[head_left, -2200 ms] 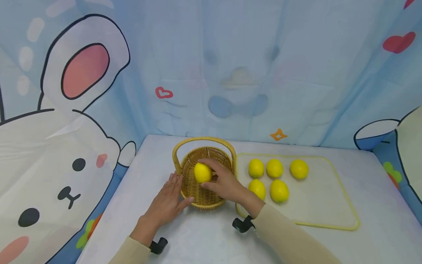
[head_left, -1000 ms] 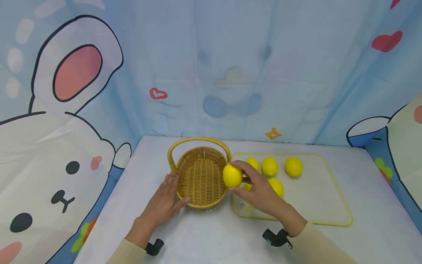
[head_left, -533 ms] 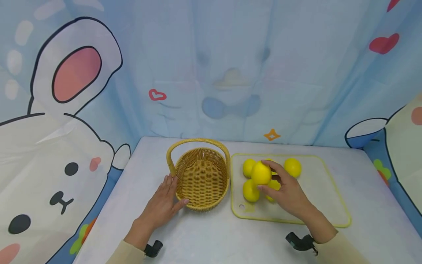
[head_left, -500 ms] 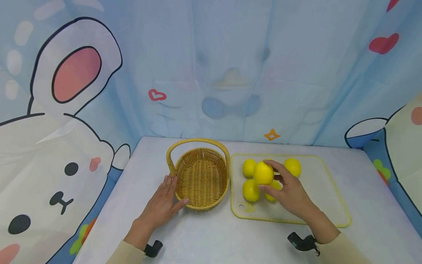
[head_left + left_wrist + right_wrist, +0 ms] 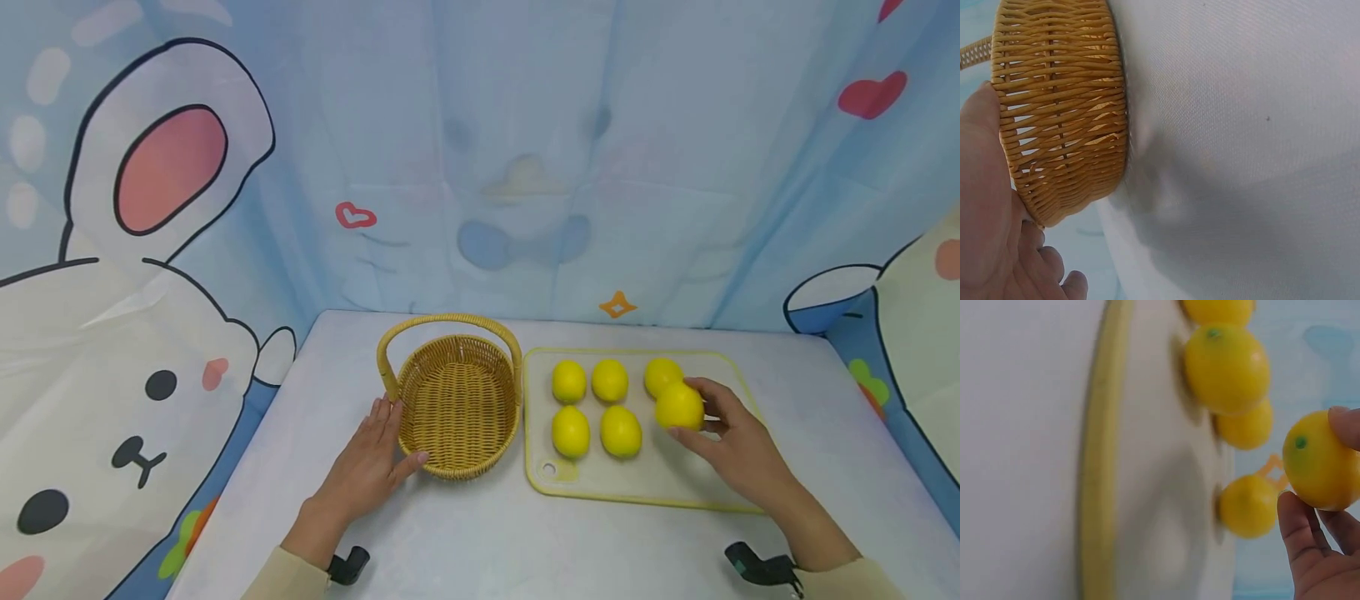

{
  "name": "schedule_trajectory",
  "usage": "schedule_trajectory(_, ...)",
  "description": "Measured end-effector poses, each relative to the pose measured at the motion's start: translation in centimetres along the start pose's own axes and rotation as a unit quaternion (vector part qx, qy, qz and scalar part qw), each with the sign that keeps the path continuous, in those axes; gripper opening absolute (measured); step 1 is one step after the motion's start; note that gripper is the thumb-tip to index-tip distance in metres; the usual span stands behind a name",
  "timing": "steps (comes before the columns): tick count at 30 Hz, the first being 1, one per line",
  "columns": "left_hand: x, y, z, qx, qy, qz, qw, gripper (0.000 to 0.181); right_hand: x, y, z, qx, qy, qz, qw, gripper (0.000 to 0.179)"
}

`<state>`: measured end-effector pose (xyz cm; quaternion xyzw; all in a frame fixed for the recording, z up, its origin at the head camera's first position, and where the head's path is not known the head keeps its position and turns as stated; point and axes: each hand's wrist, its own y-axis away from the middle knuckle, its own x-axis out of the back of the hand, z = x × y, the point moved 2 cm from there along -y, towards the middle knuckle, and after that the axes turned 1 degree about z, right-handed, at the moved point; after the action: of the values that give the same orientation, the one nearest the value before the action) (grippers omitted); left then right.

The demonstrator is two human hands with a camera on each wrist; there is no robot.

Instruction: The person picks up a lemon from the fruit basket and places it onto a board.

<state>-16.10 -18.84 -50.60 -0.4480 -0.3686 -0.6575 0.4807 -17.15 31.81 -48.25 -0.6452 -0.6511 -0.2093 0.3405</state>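
Note:
A yellow lemon [image 5: 679,406] is pinched between the thumb and fingers of my right hand [image 5: 738,442]. The right wrist view shows this held lemon [image 5: 1322,459] off the cutting board, its green stem end visible. Several more lemons [image 5: 621,432] lie on the white, yellow-rimmed cutting board [image 5: 667,502] in two rows. My left hand [image 5: 367,458] rests with extended fingers against the left side of a wicker basket [image 5: 459,408], thumb at its front rim. In the left wrist view the palm is beside the woven wall of the basket [image 5: 1063,112]. Nothing lies inside the basket.
An arched handle [image 5: 450,319] rises over the basket. The basket stands just left of the cutting board on a white-covered table [image 5: 480,542]. Behind them hangs a blue curtain [image 5: 525,125] printed with cartoon figures.
My right hand has brought the lemon out of the basket and moved it rightward over the cutting board, past the two left columns of lemons. My left hand has stayed at the basket.

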Motion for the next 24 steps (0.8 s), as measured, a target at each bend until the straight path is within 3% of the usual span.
schedule_trajectory(8, 0.1, 0.0, 0.0, 0.000, 0.002, 0.002, 1.0000, 0.099, -1.0, 0.3, 2.9, -0.062, 0.013, -0.064, 0.9959, 0.078)
schedule_trajectory(24, 0.0, 0.0, -0.1, -0.002, 0.000, 0.002, 1.0000, 0.100, -1.9, 0.0, 3.9, -0.055, 0.045, -0.080, 0.9943, 0.077)
